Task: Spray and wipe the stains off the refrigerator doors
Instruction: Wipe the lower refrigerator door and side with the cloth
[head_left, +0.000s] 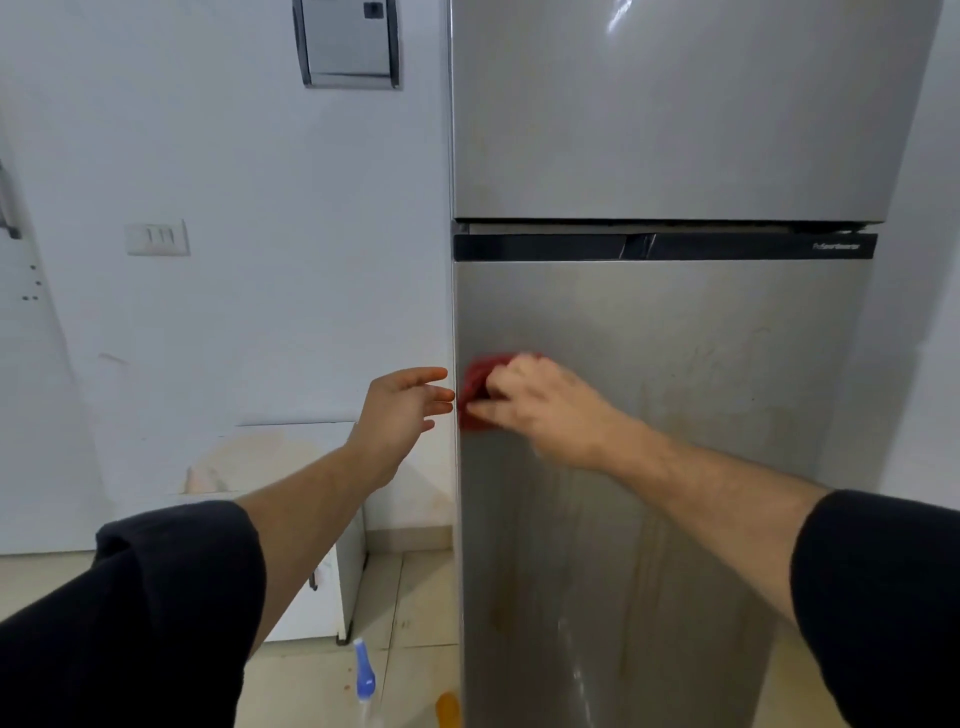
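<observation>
The right hand has its grip clamped on a bunched red cloth, pressed to the lower refrigerator door at its left edge. The left hand hovers just beside that edge, grip apart and holding nothing. It would be best to press firmly and work in overlapping strokes toward the faint streaks further right (the spray bottle is down by the floor, if they need wetting).

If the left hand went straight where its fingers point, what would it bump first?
The left hand would probably meet the left edge of the lower refrigerator door, beside the red cloth the right hand holds; depth is unclear.
</observation>
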